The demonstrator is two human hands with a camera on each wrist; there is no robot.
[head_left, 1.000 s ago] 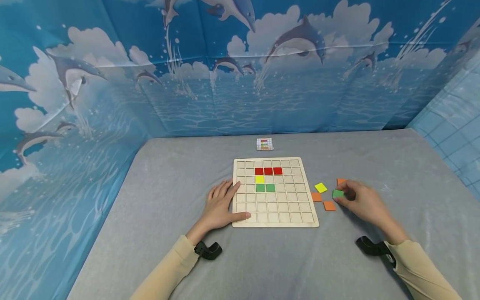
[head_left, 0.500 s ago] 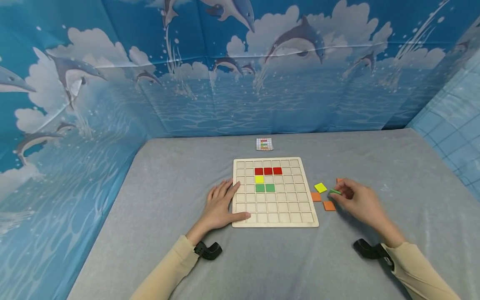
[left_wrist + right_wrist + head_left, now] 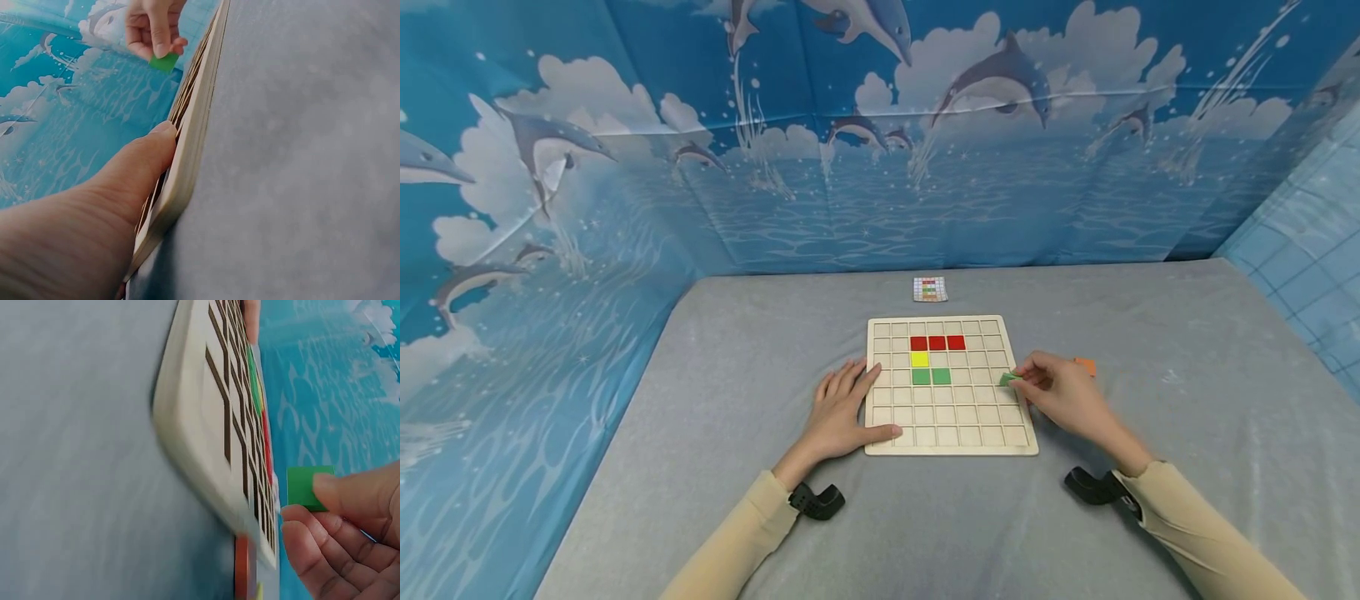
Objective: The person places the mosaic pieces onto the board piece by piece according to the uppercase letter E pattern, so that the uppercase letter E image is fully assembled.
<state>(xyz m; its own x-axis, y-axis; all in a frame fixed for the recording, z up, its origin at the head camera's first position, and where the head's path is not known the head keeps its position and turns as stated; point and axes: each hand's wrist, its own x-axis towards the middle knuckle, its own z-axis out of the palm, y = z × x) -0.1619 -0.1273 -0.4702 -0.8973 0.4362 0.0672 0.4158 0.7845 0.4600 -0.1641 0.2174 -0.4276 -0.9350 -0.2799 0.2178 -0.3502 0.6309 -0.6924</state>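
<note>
A square wooden grid board [image 3: 958, 436] lies on the grey cloth. My left hand [image 3: 837, 422] rests on its left edge, fingers spread and thumb over the near-left corner. Over the board's right edge, my right hand [image 3: 1067, 400] pinches a green square tile [image 3: 299, 486] between thumb and fingers. In the head view that tile is partly covered by the fingertips. Set in the board are three red tiles [image 3: 937, 343] in a row, a yellow tile [image 3: 919, 359] below the leftmost, and two green tiles [image 3: 941, 377] side by side beneath that.
A small printed pattern card [image 3: 930, 289] lies beyond the board. One orange tile [image 3: 1086, 367] shows past my right hand; other loose tiles there are hidden by the hand. In the right wrist view an orange edge [image 3: 241, 569] shows beside the board. A dolphin-print curtain [image 3: 880, 208] stands behind.
My right hand has moved left with the green tile, from among the loose tiles to over the board's right edge, covering several of those tiles. The left hand stays put.
</note>
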